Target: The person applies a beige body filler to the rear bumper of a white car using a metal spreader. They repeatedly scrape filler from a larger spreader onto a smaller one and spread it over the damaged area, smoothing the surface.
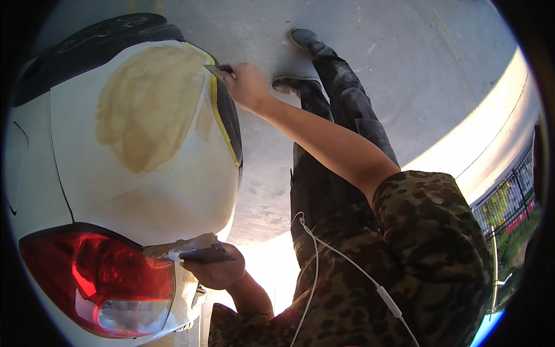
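Observation:
My right hand (247, 88) is closed around a small putty knife (218, 72). Its blade touches or lies very close to the yellow masking tape (213, 92) along the edge of a white car body panel (69, 150). A broad tan patch of filler (151, 104) covers the upper part of that panel, with smeared edges. Nearer to me, my left hand (217, 269) grips a dark-handled scraper (203, 254) whose flat blade carries grey-tan putty (185, 245). This scraper is held just over the red tail light (115, 266); whether it touches the car I cannot tell.
A black tyre (115, 32) and dark trim lie at the upper left. My legs and shoes (306, 40) stand on the grey concrete floor (416, 75) beside the car. A white earphone cable (352, 263) hangs over my camouflage shirt. At far right is a dark fence (509, 199).

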Demonstrator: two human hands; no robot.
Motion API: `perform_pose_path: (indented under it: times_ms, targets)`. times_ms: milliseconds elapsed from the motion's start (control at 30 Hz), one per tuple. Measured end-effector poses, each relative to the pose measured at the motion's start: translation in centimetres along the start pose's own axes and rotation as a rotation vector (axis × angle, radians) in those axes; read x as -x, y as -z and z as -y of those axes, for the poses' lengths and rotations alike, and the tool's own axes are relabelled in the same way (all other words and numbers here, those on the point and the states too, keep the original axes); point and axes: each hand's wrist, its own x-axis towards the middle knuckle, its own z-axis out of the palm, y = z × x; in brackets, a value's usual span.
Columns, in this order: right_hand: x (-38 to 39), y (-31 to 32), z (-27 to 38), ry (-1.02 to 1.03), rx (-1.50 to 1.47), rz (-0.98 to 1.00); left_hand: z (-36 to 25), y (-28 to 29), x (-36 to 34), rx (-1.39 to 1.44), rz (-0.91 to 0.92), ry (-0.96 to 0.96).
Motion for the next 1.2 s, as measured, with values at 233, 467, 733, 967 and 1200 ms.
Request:
perform_pose_path:
  times_ms: [233, 467, 733, 967, 1200]
  targets:
    - [2.1, -2.1, 0.9, 0.220, -0.020, 0.000, 0.5, 0.3, 0.4, -0.061, -0.087, -0.094]
    - [1.8, -0.2, 1.0, 0.079, -0.045, -0.057, 0.6, 0.0, 0.6, -0.025, -0.108, -0.105]
    - [2.7, -2.2, 0.2, 0.295, -0.119, -0.085, 0.6, 0.0, 0.8, 0.008, -0.131, -0.128]
    - [-0.8, -0.3, -0.2, -0.164, 0.025, 0.054, 0.8, 0.1, 1.1, 0.135, -0.159, -0.093]
    - [-6.0, -4.0, -1.9, -0.329, -0.031, 0.101, 1.1, -0.2, 1.0, 0.037, -0.077, -0.130]
